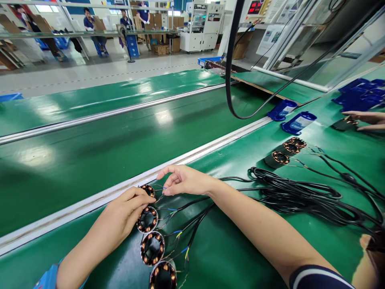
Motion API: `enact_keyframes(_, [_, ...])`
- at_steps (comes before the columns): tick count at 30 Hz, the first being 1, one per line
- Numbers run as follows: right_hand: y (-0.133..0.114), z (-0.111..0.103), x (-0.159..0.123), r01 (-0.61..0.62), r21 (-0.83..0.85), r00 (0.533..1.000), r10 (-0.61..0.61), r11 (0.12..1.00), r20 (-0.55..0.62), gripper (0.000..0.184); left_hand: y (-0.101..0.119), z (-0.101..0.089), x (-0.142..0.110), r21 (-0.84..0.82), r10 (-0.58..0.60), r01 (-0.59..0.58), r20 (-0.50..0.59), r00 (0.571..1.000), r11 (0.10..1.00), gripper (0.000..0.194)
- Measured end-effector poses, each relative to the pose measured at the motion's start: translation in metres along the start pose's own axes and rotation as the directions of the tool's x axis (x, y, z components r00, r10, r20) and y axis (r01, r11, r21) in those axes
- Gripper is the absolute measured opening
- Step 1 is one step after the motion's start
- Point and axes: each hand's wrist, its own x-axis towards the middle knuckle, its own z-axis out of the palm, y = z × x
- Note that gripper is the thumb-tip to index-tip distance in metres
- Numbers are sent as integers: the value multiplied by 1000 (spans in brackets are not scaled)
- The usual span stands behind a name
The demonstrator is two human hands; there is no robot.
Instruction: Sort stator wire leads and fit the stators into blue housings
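Observation:
A row of motor stators with copper windings runs along the near green bench, among them one ring-shaped stator (152, 248) and another stator (147, 219) behind it. My left hand (129, 208) reaches over the farthest stator (148, 190), which it partly hides; its fingers are pinched on a thin wire beside it. My right hand (182, 180) is just to the right, with thumb and fingertip closed on a thin wire and the index finger raised. Black power cords (195, 218) with blue and yellow-green wire ends lie beside the stators.
Coiled black cable (294, 192) lies right of my right forearm. Farther right are more stators (278, 158), blue plastic housings (299, 122) and a co-worker's hand (371, 118) at another stator. A white rail (207, 154) borders the green belt (120, 148). A black cable loop (230, 80) hangs ahead.

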Motion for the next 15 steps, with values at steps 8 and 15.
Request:
enact_keyframes(8, [-2,-11,-2,7,-67,999,-4,998,43,43,-8,9,-7,152,-124,135,-78,989,979,28])
enact_keyframes(15, [-4,-17,-18,193,-292,951,-105,937,292,24,4,0,-16,126,-208,191,140,968,973,27])
